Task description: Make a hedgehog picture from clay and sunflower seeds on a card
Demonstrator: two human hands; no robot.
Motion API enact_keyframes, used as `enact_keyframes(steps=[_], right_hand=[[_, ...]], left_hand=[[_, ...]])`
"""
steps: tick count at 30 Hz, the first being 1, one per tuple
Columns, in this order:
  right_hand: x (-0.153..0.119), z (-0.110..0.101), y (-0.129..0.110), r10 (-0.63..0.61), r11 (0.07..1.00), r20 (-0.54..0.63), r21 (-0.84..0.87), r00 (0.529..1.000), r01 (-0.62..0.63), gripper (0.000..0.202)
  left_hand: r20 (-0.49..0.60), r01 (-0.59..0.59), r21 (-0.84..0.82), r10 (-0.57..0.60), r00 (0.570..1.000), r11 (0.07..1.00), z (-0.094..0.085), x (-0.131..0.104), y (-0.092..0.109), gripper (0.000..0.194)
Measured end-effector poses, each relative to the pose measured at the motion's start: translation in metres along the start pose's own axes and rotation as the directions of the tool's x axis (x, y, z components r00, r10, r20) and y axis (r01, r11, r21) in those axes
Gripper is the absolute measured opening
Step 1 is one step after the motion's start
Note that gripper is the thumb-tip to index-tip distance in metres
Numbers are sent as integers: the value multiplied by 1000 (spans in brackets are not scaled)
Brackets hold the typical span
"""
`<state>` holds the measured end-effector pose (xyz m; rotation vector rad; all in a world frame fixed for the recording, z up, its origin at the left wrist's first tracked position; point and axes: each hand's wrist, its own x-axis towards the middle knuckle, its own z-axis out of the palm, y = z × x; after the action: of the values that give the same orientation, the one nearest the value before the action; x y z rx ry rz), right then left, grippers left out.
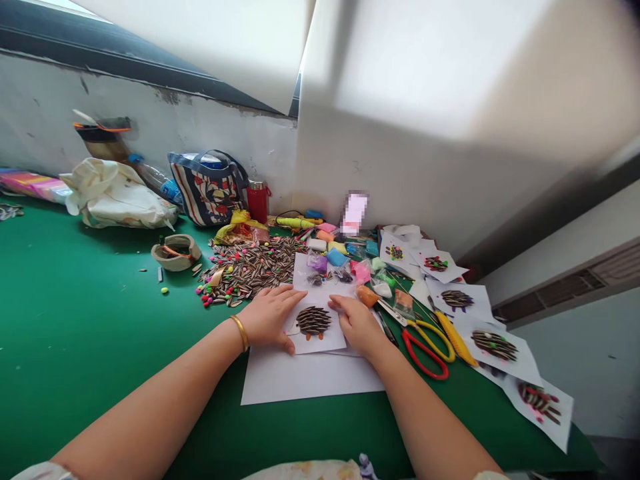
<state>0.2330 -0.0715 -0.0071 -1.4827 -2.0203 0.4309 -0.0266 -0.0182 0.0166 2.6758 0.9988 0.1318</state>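
A small white card (326,341) lies on larger white paper, bearing a hedgehog figure (314,321) made of sunflower seeds, with small orange feet. My left hand (273,317), a gold bangle at its wrist, rests spread over the card's left side, thumb near the lower edge. At the right edge my right hand (356,321) touches the card, index finger stretched toward the figure and the other fingers partly hidden. Neither hand appears to hold anything. Under the card is a blank white sheet (305,383). Beyond the left hand spreads a heap of sunflower seeds (260,263).
Right of my hands lie red-and-yellow scissors (425,347) and a yellow utility knife (456,339). Finished-looking seed cards (500,347) line the right edge. Clay packets (337,257) sit ahead. A tape roll (176,253), striped bag (207,187) and red bottle (258,202) stand left.
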Motion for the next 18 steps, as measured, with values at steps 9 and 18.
enact_keyframes(steps=[9, 18], right_hand=[[0, 3, 4, 38, 999, -7, -5, 999, -38, 55], [0, 5, 7, 13, 1000, -44, 14, 999, -13, 49]], left_hand=[[9, 23, 11, -23, 1000, 1000, -2, 0, -1, 112], [-103, 40, -30, -43, 994, 999, -8, 0, 6, 82]])
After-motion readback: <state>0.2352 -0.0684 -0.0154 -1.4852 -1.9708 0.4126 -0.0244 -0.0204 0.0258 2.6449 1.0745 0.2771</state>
